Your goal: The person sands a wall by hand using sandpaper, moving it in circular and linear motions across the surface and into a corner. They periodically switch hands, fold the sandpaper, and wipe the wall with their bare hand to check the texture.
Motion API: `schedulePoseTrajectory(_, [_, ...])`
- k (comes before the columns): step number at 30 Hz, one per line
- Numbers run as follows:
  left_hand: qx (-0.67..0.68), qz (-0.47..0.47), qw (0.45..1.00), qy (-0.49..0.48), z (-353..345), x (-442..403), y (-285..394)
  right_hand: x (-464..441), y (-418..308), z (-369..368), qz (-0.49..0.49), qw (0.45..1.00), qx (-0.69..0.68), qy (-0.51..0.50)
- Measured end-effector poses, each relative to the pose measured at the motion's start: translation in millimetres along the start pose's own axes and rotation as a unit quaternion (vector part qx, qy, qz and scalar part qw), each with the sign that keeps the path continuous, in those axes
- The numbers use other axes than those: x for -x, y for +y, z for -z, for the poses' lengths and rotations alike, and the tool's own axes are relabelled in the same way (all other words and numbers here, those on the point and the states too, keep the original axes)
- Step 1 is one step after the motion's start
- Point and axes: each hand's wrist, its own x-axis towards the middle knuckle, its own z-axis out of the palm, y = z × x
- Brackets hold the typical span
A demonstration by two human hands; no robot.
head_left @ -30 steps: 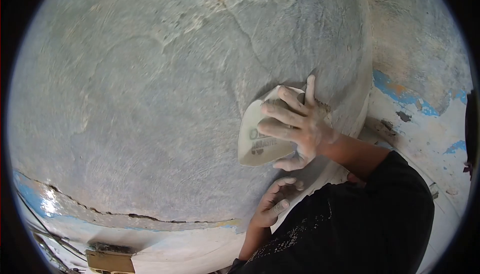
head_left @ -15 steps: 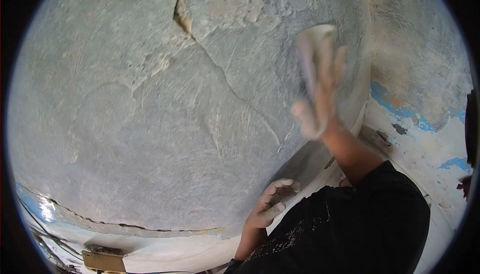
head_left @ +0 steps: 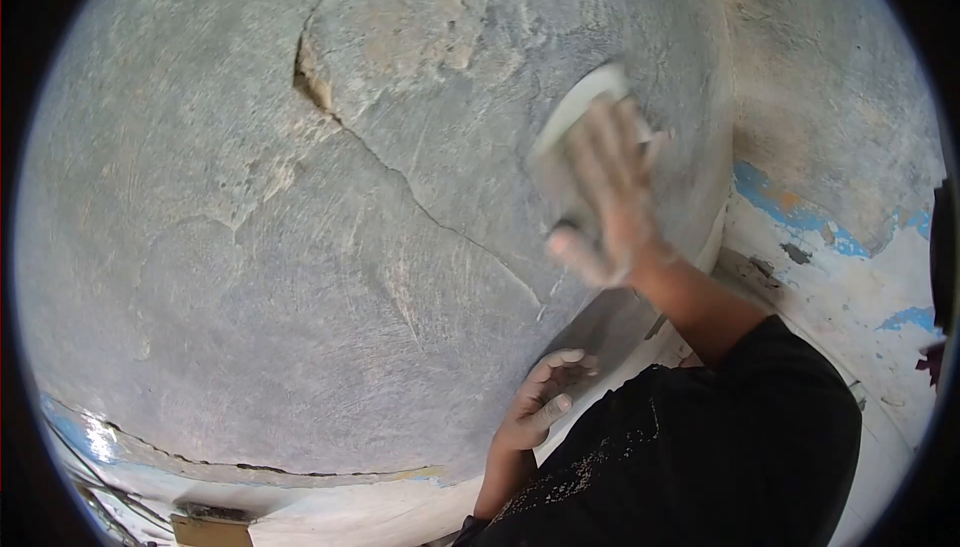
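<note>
My right hand (head_left: 605,182) lies nearly flat, blurred by motion, over a pale thin sheet (head_left: 583,97) against the grey plastered wall (head_left: 250,327). The sheet's whitish curved edge shows past the fingertips; what it is made of cannot be told. My thumb sticks out to the lower left. Lower down, my left hand (head_left: 540,402) is empty, close to the wall and in front of my black shirt. Its dusty fingers are loosely bent, the thumb apart from them.
A crack (head_left: 400,182) with a deeper gap near its top runs down across the wall. On the right an adjoining wall (head_left: 825,277) has peeling blue and white paint. Cables (head_left: 110,487) and a tan box (head_left: 212,531) sit at the lower left.
My right hand and the sheet have swept left and tilted more to the left. The left hand has barely moved. The view has shifted slightly, so the crack sits lower and further left.
</note>
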Motion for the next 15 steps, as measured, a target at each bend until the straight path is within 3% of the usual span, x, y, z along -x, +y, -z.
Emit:
schedulePoseTrajectory(1, [0.007,-0.005,1.000,-0.002,2,2,-1,-6,4,3,-0.055,0.990,-0.115,0.056])
schedulePoseTrajectory(2, [0.013,-0.009,1.000,-0.006,4,1,-3,-4,0,-7,-0.050,0.990,-0.117,0.056])
schedulePoseTrajectory(4, [0.005,-0.001,1.000,-0.005,8,1,-7,18,-21,-34,0.016,0.943,-0.311,0.115])
schedulePoseTrajectory(5, [-0.002,0.012,1.000,-0.003,9,3,-9,19,-32,-10,0.127,0.981,-0.145,-0.005])
schedulePoseTrajectory(8, [0.001,0.016,1.000,-0.009,7,5,-6,7,-22,-3,0.138,0.989,-0.027,-0.044])
schedulePoseTrajectory(9, [0.001,0.015,1.000,-0.007,9,8,-6,0,-9,-7,0.095,0.993,-0.016,0.063])
schedulePoseTrajectory(10, [-0.002,0.015,1.000,-0.012,12,11,-5,1,-11,-17,0.096,0.993,-0.020,0.063])
schedulePoseTrajectory(12, [-0.002,0.017,1.000,-0.020,13,14,-6,-1,-19,-32,0.018,0.958,-0.205,0.198])
schedulePoseTrajectory(13, [-0.011,0.022,1.000,-0.002,11,15,-7,16,-33,-18,0.044,0.991,-0.112,0.056])
schedulePoseTrajectory(14, [-0.020,0.029,0.999,0.015,10,18,-7,25,-40,-16,0.038,0.992,-0.107,0.057])
schedulePoseTrajectory(15, [-0.018,0.034,0.999,0.011,10,20,-6,32,-44,-16,0.103,0.992,-0.072,0.011])
